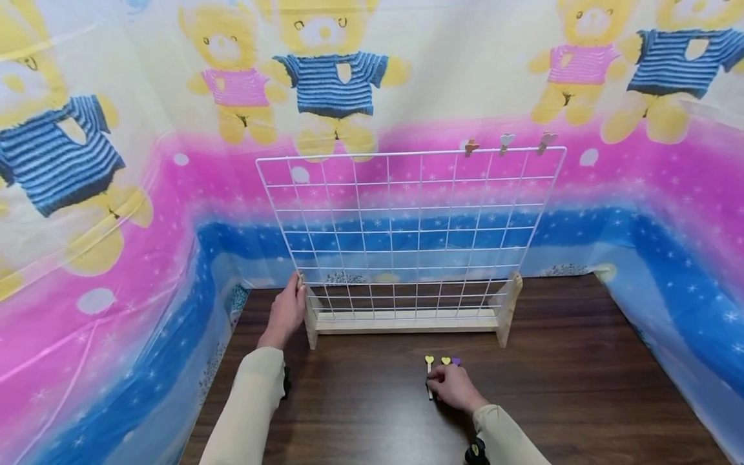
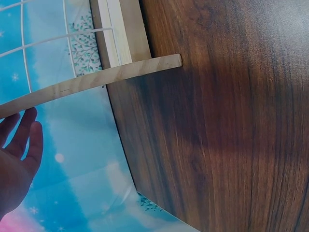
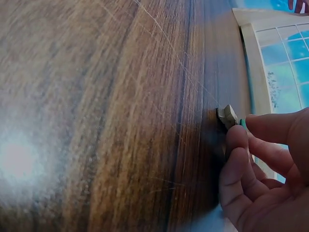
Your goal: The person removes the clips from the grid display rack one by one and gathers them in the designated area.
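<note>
Heart clip [image 1: 429, 361] | right hand [image 1: 456, 387] pinches; left hand [image 1: 287, 309] touches stand [image 1: 407, 325], grip unclear | well inside table [image 1: 354, 400] edges

1. Counter [image 1: 360, 407]: dark brown, wood-grained, with a sheen.
2. Pale wooden stand [image 1: 407, 327]: upright on it, toward twelve o'clock.
3. Yellow heart-topped clip [image 1: 429, 360]: at five o'clock from the stand.
4. Second yellow heart [image 1: 445, 360], purple heart [image 1: 456, 361]: near the first, toward three o'clock.

Upright white grid [image 1: 420, 230]; yellow heart clips [image 1: 429, 360], seemingly flat.
</note>
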The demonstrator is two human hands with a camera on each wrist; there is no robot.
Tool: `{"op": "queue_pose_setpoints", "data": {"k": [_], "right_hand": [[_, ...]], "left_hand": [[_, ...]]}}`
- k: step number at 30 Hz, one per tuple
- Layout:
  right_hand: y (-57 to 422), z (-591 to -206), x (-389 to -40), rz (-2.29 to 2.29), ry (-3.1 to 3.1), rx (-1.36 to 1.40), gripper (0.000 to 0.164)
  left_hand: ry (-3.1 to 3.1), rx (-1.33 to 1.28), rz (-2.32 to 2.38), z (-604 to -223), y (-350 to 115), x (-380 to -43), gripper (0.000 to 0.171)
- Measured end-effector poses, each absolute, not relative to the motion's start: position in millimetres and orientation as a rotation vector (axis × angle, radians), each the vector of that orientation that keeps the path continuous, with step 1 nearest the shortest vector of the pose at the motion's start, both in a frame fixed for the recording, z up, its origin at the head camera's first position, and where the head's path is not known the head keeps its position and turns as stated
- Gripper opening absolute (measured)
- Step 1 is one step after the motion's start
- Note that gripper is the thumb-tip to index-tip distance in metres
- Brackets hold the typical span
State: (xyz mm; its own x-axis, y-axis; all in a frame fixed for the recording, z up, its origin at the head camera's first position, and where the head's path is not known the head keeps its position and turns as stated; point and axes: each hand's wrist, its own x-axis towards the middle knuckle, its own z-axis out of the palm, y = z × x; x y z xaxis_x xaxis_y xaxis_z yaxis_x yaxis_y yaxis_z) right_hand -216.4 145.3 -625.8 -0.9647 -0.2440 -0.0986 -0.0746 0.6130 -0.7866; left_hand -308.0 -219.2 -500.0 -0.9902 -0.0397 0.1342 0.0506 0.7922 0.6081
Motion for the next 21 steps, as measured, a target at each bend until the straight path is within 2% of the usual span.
{"op": "queue_pose_setpoints", "data": {"k": [12, 21], "right_hand": [[160, -608, -212, -1.290, 2.693, -0.356, 0.011], [184, -557, -222, -1.317, 2.828, -0.323, 0.012]], "left_hand": [[-2.838, -0.004, -0.973, -502, -218, -308, 0.050], [-2.837, -0.004, -0.973, -501, -219, -309, 0.050]]}}
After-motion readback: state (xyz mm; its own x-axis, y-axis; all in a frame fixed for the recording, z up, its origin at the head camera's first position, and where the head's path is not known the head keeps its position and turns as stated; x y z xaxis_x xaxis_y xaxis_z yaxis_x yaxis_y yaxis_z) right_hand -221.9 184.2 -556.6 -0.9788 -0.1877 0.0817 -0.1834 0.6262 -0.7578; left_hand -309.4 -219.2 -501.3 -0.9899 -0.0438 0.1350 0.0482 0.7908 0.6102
